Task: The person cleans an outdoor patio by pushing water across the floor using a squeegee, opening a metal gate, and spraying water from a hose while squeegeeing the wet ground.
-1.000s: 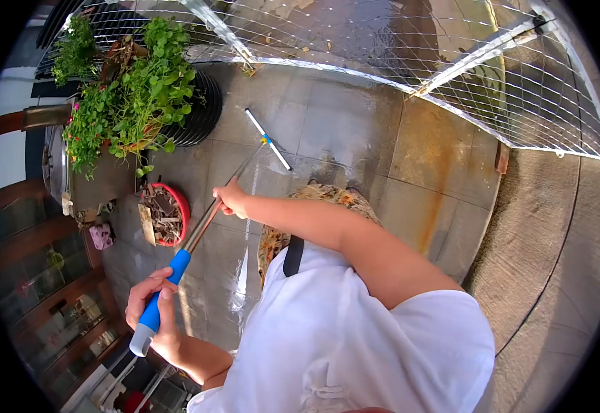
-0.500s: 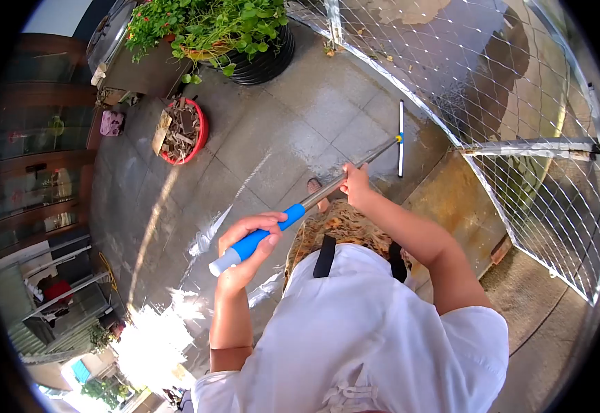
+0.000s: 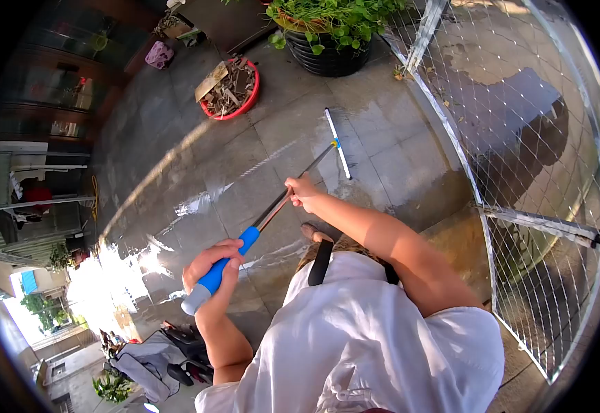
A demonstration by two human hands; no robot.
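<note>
Wet tiles (image 3: 403,162) beside wire fence (image 3: 535,223); left fingers (image 3: 210,257), right fingers (image 3: 296,187) gripping squeegee pole (image 3: 271,210).

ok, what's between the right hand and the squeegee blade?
Only the metal pole, running from the right hand to the yellow joint at the blade; head view shows it.

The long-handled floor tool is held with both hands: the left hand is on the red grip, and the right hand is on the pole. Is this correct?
Not quite: the grip is blue, as the head view shows. The left hand is on it, and the right hand is on the pole.
</note>
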